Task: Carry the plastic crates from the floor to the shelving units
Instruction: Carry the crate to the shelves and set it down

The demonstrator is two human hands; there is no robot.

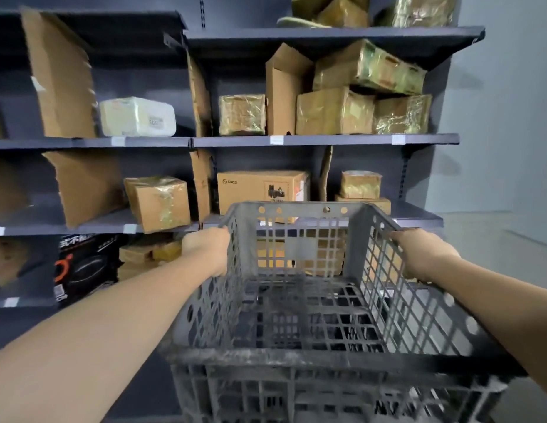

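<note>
Head view: I see both arms stretched forward, carrying one grey crate (296, 300) toward the shelving unit (296, 140).
Left fingers: my left hand (206, 251) is wrapped over the crate's left wall near its far corner; the fingers curl inside the mesh, closed on the rim.
Right fingers: my right hand (423, 253) is clamped on the right wall near its far corner, thumb on top, fingers hidden on the outer face.
Crate: lifted off the floor, held between the two hands, open top toward me, empty as far as I can tell through the blur. Its far wall sits in front of the PICO box (261, 190).
Beside the PICO box: a taped carton (159, 203) lies to its left, overhanging its shelf edge; small wrapped parcels (360, 184) stand to its right.
Shelf under the PICO box: the lip (418, 222) shows bare board only at its right end, right of the parcels.
Step in hand: I judge this as the approach, crate not yet set down.
Doing it well: I would keep both grips level so the crate does not tip, steer right of the PICO box toward the bare stretch, and avoid nudging the overhanging carton.
</note>
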